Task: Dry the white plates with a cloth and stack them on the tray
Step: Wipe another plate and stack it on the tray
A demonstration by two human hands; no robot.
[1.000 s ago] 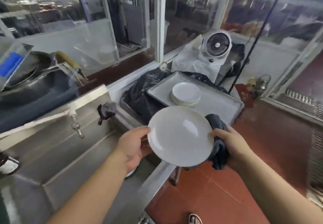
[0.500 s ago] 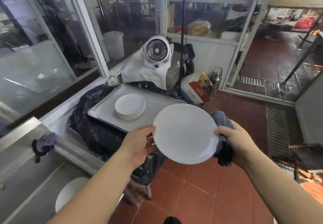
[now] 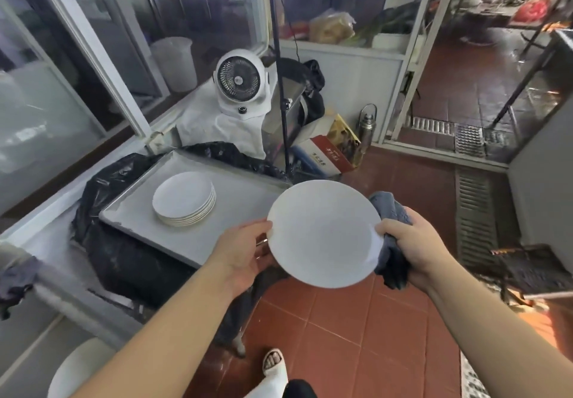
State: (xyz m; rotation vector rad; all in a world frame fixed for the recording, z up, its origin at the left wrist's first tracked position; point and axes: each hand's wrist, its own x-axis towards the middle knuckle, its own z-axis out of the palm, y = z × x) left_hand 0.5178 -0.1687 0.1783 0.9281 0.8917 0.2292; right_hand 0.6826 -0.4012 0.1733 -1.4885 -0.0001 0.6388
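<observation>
View had swung off the sink over the last second; the tray (image 3: 217, 242) and its stack (image 3: 183, 198) sat dead ahead. I read that as drying about done, stacking next. Plate (image 3: 324, 233) was held above the floor tiles, just right of the tray: left hand (image 3: 245, 250) pinched its left rim, right hand (image 3: 412, 242) gripped the cloth (image 3: 391, 211) against the right rim. Another plate (image 3: 79, 366) waited low left. The box (image 3: 328, 151) had red print, unreadable.

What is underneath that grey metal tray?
The tray rests on something wrapped in a black plastic bag. The plastic hides what is inside. On top sits a stack of white plates.
</observation>
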